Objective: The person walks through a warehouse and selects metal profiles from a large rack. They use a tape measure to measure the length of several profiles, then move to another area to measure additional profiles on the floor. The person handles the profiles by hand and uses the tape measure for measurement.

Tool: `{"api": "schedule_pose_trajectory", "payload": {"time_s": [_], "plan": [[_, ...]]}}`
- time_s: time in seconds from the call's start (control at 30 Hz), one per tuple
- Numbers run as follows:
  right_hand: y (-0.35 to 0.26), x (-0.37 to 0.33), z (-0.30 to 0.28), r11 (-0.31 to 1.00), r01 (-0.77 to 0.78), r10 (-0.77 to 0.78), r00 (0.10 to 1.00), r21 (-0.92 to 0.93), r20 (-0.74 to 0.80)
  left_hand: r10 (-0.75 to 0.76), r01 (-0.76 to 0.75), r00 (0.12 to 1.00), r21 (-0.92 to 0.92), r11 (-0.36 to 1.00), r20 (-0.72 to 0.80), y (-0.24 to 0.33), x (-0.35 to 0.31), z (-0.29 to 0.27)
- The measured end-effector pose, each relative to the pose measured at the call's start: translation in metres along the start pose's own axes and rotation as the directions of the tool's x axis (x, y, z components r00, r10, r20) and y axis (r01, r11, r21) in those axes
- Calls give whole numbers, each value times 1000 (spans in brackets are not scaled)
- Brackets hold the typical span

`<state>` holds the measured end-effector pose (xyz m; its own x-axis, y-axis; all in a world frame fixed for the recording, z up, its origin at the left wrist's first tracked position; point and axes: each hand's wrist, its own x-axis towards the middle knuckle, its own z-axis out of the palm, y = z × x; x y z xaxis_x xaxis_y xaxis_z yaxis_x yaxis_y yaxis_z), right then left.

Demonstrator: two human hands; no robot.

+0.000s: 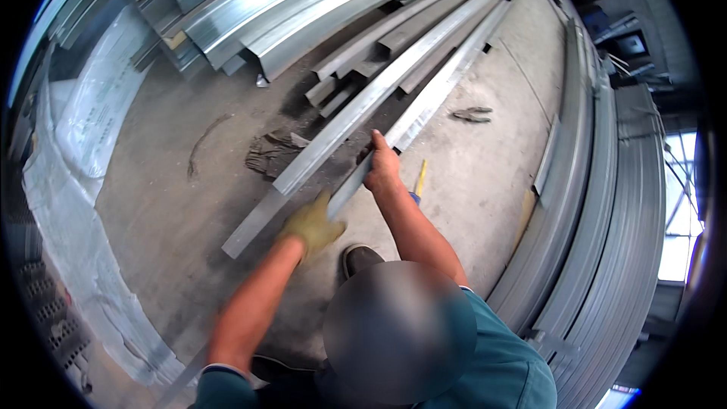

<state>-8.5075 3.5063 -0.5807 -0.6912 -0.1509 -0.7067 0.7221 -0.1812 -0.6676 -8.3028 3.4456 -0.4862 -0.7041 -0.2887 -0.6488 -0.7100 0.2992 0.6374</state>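
Observation:
My right hand, bare, grips a long, thin silvery metal channel, its thumb lying along the top. Close to the near end of that channel is my left hand, in a yellow-green work glove; motion blurs its fingers, and whether it touches the metal is unclear. Just left of the held piece runs another long metal channel, with a flatter strip reaching out from its near end. A dark, crumpled ribbed cloth or glove lies on the floor beyond my left hand.
Locking pliers lie on the concrete at right, and a yellow tool with a blue end is by my right forearm. Wide galvanized profiles are stacked far left, long profiles at right. Plastic sheeting lines the left.

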Motion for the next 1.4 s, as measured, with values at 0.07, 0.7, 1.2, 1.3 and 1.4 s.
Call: {"api": "schedule_pose_trajectory", "payload": {"time_s": [0.07, 0.7, 1.2, 1.3, 1.4], "plan": [[1, -9, 12, 999, 42, -43, 999, -27, -6, 13, -11, 1000, 63, 998, -27, 12, 54, 9], [136, -174, -34, 945, -206, 286, 896, -252, 339, -178, 195, 963, 69, 978, -201, -233, -261, 12], [47, -6, -5, 1000, -2, 2, 1000, 7, 19, -53, 52, 999, -16, 998, -10, -56, -43, 5], [42, -30, 7, 999, 41, -41, 999, -12, -26, -5, 10, 992, 39, 999, -128, -26, 7, 23], [40, -40, 5, 998, 59, -59, 998, 10, -20, 7, 16, 986, 131, 991, -168, -31, 3, 30]]}}
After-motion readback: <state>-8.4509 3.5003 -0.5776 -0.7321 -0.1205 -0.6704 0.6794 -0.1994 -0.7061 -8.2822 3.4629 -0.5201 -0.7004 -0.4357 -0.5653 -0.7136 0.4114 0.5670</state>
